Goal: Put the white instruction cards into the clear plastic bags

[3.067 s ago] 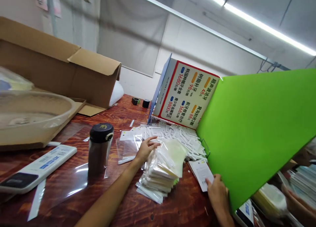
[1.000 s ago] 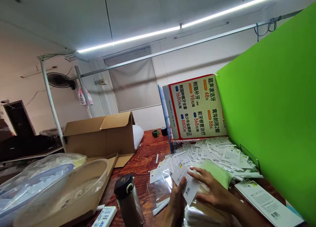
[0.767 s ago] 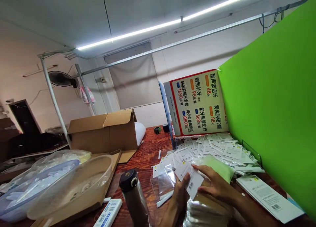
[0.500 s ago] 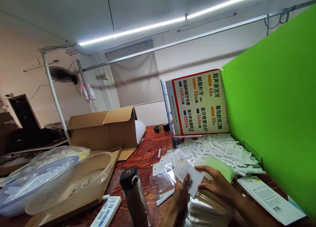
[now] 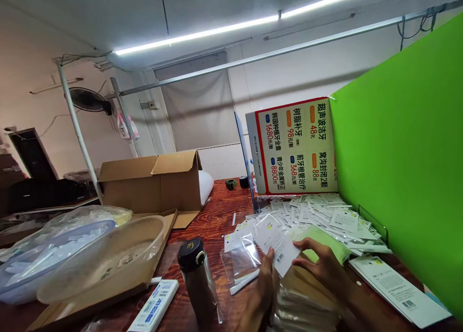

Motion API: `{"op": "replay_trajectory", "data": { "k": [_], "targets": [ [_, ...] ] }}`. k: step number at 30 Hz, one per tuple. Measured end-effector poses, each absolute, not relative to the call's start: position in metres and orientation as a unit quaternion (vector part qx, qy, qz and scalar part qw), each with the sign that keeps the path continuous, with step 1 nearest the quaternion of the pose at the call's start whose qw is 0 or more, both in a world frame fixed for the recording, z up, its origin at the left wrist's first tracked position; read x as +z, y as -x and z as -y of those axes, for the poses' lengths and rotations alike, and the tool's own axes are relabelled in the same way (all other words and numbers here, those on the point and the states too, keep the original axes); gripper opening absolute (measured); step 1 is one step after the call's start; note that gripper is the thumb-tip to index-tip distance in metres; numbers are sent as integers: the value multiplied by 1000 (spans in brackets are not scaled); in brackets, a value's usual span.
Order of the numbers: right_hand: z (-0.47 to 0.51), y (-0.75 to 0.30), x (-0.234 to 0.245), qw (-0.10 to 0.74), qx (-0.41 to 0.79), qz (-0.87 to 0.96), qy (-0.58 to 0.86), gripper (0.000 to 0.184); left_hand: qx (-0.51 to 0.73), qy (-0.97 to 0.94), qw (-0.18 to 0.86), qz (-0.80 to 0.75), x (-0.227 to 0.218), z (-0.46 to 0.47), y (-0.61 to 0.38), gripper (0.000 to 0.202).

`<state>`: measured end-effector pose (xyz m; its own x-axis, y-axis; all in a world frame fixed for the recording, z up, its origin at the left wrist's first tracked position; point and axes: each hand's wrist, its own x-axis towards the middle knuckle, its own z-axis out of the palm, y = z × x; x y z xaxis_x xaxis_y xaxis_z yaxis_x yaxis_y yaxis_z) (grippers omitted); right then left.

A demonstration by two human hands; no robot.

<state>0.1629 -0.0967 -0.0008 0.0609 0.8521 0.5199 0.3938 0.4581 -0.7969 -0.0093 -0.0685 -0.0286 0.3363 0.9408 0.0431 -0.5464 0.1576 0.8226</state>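
A white printed card (image 5: 281,249) with a barcode is tilted up in front of me. My left hand (image 5: 265,280) is closed on its lower left edge. Thumb and index finger of my right hand (image 5: 320,262) pinch at its right edge. Just beneath my hands lies a stack of clear plastic bags (image 5: 302,300). Clear plastic sleeves (image 5: 244,257) lie left of the card. A pale green packet (image 5: 327,245) sits behind my right hand, partly hidden by it. A heap of similar white cards (image 5: 318,209) spreads out beyond.
A thermos (image 5: 200,286) and a long white box (image 5: 155,305) stand to the left. Farther left are plastic basins (image 5: 104,259) and a cardboard box (image 5: 150,187). Large cards (image 5: 398,288) lie at right beside a green panel (image 5: 401,139). A printed price board (image 5: 292,149) stands behind.
The camera view has shifted slightly. Both hands keep hold of the card, which has turned a little more upright; the fingers have moved only slightly.
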Motion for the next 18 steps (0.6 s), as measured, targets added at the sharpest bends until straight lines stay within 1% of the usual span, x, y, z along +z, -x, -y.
{"op": "replay_trajectory", "data": {
  "k": [3, 7, 9, 11, 15, 18],
  "targets": [
    [98, -166, 0, 532, 169, 693, 456, 37, 548, -411, 677, -268, -32, 71, 7, 69],
    [98, -167, 2, 490, 123, 763, 403, 63, 567, -420, 644, -294, -33, 72, 3, 74],
    [98, -167, 3, 471, 110, 781, 395, 68, 567, -422, 640, -303, -33, 72, 2, 74],
    [98, -166, 2, 467, 105, 785, 393, 64, 562, -425, 635, -318, -33, 72, 1, 71],
    [99, -165, 2, 486, 93, 777, 388, 48, 549, -440, 628, -334, -35, 75, 5, 63],
    [99, -164, 1, 500, 72, 773, 383, 41, 524, -457, 628, -349, -37, 78, 13, 58]
  ]
}}
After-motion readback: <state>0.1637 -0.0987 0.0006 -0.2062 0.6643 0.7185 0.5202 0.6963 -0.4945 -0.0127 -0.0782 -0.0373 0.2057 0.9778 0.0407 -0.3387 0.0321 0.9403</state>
